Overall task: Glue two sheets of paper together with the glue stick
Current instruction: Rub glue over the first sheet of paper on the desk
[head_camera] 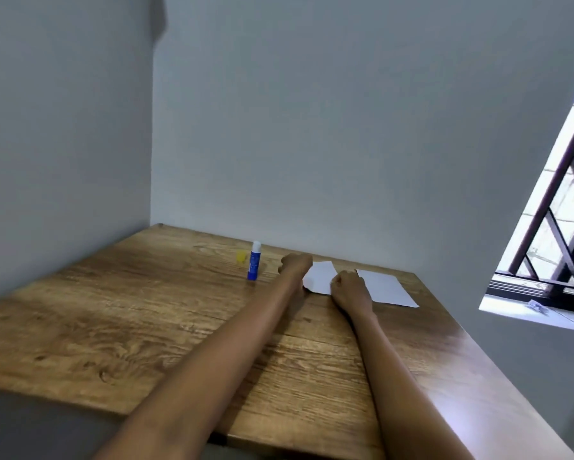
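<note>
A blue and white glue stick point(254, 265) stands upright and uncapped on the wooden table point(146, 320), with its yellow cap point(241, 256) lying just left of it. A small white sheet point(320, 277) is lifted off the far part of the table between my hands. My left hand point(295, 265) grips its left edge and my right hand point(350, 290) pinches its right edge. A second, larger white sheet point(387, 288) lies flat to the right, close to my right hand.
The table sits in a corner, with grey walls point(312, 127) behind and to the left. A barred window point(558, 234) with a white sill is on the right. The table's near edge runs across the lower left.
</note>
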Motion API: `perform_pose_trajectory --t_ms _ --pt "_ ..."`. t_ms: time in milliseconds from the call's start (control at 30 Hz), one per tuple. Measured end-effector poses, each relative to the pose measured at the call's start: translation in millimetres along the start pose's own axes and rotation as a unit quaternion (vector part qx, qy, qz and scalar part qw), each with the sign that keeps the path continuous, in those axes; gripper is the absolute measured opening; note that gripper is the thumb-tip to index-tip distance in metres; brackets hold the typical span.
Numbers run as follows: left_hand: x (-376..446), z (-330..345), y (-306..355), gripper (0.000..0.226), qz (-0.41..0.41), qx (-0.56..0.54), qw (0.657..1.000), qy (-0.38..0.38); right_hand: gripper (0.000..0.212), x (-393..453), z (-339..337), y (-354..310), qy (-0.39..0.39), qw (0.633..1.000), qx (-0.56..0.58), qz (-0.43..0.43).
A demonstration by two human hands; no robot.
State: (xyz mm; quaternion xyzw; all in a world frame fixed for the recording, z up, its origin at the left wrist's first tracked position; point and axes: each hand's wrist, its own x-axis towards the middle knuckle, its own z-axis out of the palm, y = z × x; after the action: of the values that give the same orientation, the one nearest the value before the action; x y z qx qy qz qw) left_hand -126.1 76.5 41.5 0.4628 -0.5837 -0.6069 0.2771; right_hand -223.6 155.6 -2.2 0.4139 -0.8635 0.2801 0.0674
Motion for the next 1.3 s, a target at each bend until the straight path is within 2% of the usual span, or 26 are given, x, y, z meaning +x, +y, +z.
perform_pose_trajectory --t_ms 167,233,300,400,500,600,667,733,800,900,1033,1167,1233,1300 --pt "3 8 11 0.044 -0.061 -0.071 0.995 -0.02 0.03 3 5 2 0.008 0.999 -0.049 -0.016" --pt "4 13 11 0.034 -0.037 -0.113 0.992 -0.034 0.031 4 4 1 0.0 0.998 -0.057 -0.02" --pt "3 16 7 0.026 -0.012 -0.108 0.994 -0.03 0.033 4 5 0 -0.005 0.999 -0.042 -0.015" --pt "0 13 -5 0.06 0.014 -0.074 0.997 -0.022 0.036 4 0 -1 0.018 0.999 0.025 0.019" --pt "-20 -2 -18 0.076 0.12 -0.01 0.992 -0.046 0.037 4 -9 -6 0.019 0.989 0.12 0.078" --pt "-40 -29 -25 0.073 0.139 -0.002 0.987 -0.08 0.044 -7 -20 -17 -0.038 0.962 0.243 0.116" --pt "-54 -48 -29 0.068 0.137 0.029 0.984 -0.112 0.044 -20 -25 -27 -0.083 0.94 0.312 0.108" --pt "-67 -69 -37 0.068 0.118 0.032 0.983 -0.137 0.041 -33 -29 -36 -0.101 0.936 0.325 0.086" --pt "-78 -92 -45 0.067 0.099 -0.017 0.983 -0.154 0.04 -44 -32 -44 -0.102 0.932 0.34 0.075" --pt "-82 -130 -53 0.047 0.101 -0.031 0.988 -0.111 0.035 -60 -31 -58 -0.137 0.927 0.345 0.061" --pt "-75 -172 -65 0.029 0.122 0.086 0.989 0.024 0.029 -75 -15 -86 -0.183 0.936 0.299 0.028" --pt "-66 -194 -72 0.024 0.158 0.233 0.958 0.05 0.016 -72 1 -105 -0.175 0.97 0.163 -0.038" --pt "-61 -200 -72 0.026 0.163 0.286 0.943 0.05 0.011 -65 7 -108 -0.179 0.973 0.138 -0.038" --pt "-55 -202 -70 0.028 0.168 0.319 0.932 0.045 0.015 -57 10 -110 -0.18 0.974 0.135 -0.021"
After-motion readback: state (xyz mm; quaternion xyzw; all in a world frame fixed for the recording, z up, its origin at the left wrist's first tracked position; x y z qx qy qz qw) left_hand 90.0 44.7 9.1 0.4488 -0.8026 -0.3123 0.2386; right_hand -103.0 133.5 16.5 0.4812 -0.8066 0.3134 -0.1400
